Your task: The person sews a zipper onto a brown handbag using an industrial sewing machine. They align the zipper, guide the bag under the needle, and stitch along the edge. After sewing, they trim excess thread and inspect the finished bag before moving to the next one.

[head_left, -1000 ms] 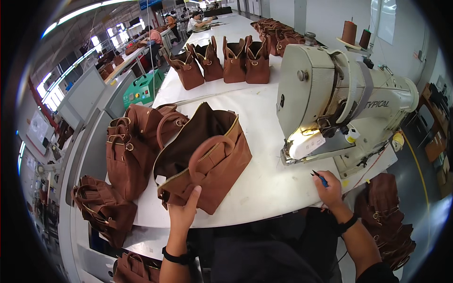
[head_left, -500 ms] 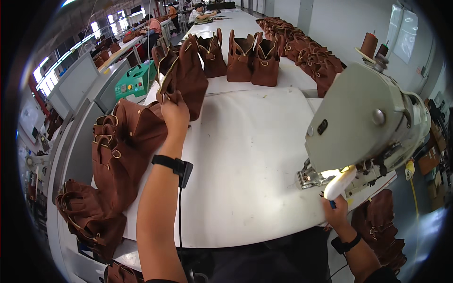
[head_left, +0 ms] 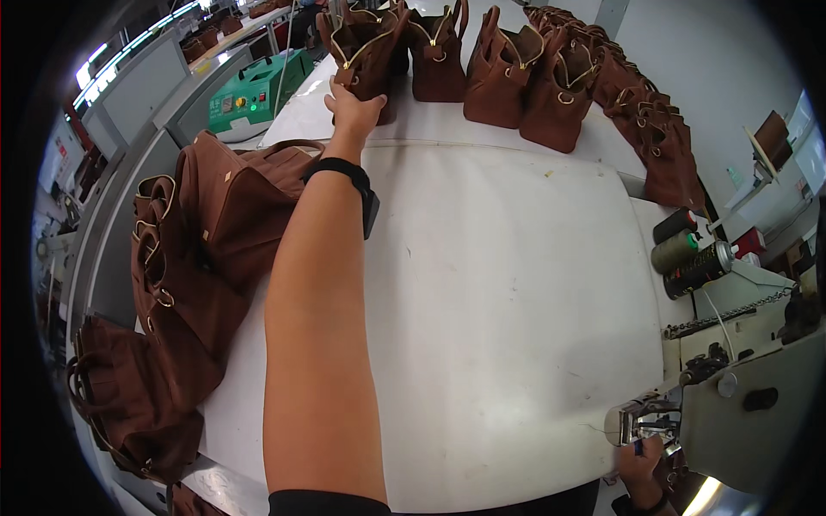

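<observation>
At the far edge of the table, my left hand (head_left: pixel 353 109) rests against the front of a brown handbag (head_left: pixel 376 60) with a gold zipper. Its thumb sticks out to the side and its fingers are spread on the bag, which stands upright. My right hand (head_left: pixel 639 464) is low at the right, close to the metal presser parts of a sewing machine (head_left: pixel 731 413). Its fingers are curled, with a small dark blue thing showing at them whose kind I cannot make out.
More upright brown bags (head_left: pixel 503 73) stand along the back, and a long row (head_left: pixel 654 138) runs down the right. Several bags (head_left: pixel 189 275) lie heaped at the left. Beyond them sits a green machine box (head_left: pixel 262 95). Thread spools (head_left: pixel 675 251) and a spray can (head_left: pixel 699 271) are right.
My left hand has moved the bag forward, from above the table to standing beside the others. The view has shifted, bringing the spools into sight. My right hand stays by the sewing machine.
</observation>
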